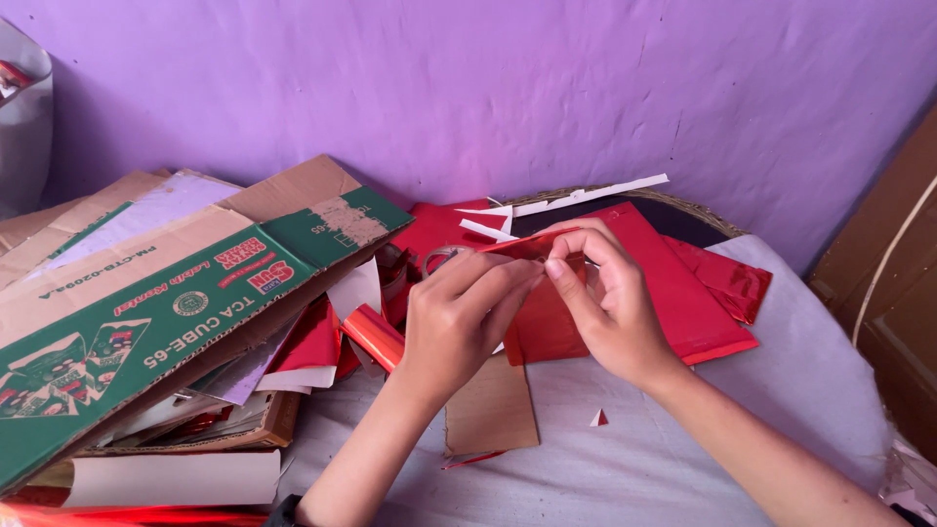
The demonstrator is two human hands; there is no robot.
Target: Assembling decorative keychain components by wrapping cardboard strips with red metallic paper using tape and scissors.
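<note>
My left hand [457, 322] and my right hand [605, 303] meet over the middle of a grey cloth surface [683, 459]. Together they pinch a piece of shiny red foil paper [532, 327] between thumbs and fingers, its top edge held up at about finger height. A ring of clear tape [439, 256] shows just behind my left hand, partly hidden by the fingers. A small brown cardboard piece [491, 410] lies flat under my left wrist.
A flattened green and brown cardboard box [146, 293] fills the left side, with red foil and paper scraps [312, 351] under it. Larger red foil sheets [683, 283] and white paper strips [586, 195] lie by the purple wall. A wooden door [898, 293] stands right.
</note>
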